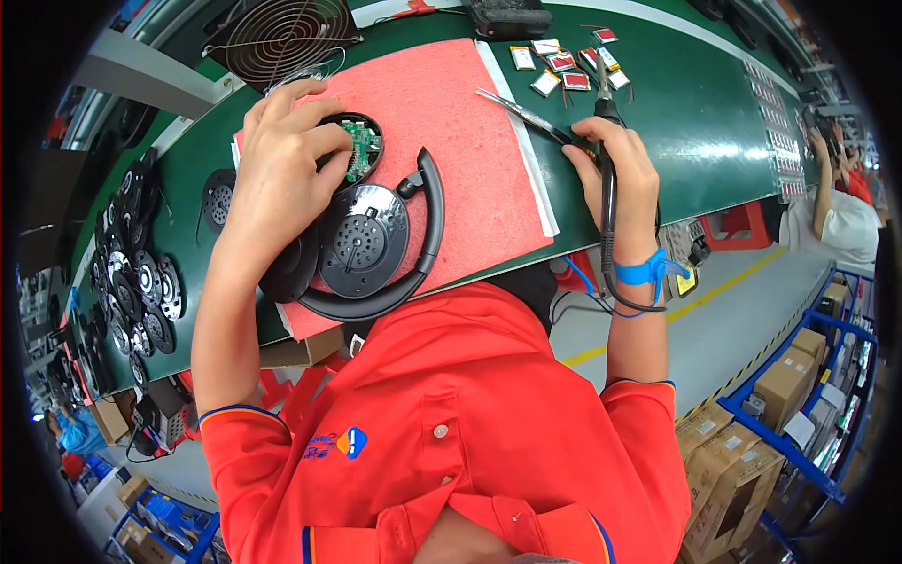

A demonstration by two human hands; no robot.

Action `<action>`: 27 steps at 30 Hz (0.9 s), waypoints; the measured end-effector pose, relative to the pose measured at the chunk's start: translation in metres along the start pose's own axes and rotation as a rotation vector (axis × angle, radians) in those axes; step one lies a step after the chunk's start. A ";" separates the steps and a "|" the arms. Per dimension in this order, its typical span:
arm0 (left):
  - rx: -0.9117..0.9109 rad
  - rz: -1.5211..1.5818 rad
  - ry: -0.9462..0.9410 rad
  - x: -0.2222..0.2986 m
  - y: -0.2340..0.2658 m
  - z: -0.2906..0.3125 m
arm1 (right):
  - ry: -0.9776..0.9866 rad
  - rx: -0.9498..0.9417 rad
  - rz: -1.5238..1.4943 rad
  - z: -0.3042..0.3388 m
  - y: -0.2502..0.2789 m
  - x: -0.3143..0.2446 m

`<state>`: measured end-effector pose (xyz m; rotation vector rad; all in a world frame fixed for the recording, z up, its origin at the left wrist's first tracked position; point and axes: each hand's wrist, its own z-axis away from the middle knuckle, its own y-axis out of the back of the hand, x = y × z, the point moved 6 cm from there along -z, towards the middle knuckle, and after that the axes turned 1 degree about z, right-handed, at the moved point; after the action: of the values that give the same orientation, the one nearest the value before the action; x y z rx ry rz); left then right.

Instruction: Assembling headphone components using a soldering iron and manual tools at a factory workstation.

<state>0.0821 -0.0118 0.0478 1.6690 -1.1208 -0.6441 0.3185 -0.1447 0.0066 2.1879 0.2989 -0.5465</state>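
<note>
Because the pink mat (479,193) looks soft, the headphones (365,240) likely rest there safely.
The right hand (625,169) is closed on 2 tools, soldering iron (609,113) and tweezers (528,117), perhaps for quick swaps; the left hand (293,150) curls its fingers on the open ear cup (380,130), maybe steadying its green board (361,150).

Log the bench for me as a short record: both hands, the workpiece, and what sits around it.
Left hand: at the left edge of a green circuit board
Right hand: holding a soldering iron and tweezers
Workpiece: black headphones, on a pink mat
Right of mat: small batteries
Left of mat: black round parts, piled
Far left: fan with wire guard
</note>
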 end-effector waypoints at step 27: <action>0.055 0.145 0.076 -0.015 -0.009 0.003 | -0.061 -0.181 -0.297 0.011 0.006 0.012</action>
<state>0.0765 0.0010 0.0372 1.6271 -1.2015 -0.4584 0.3286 -0.1572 -0.0011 1.9593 0.6223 -0.7183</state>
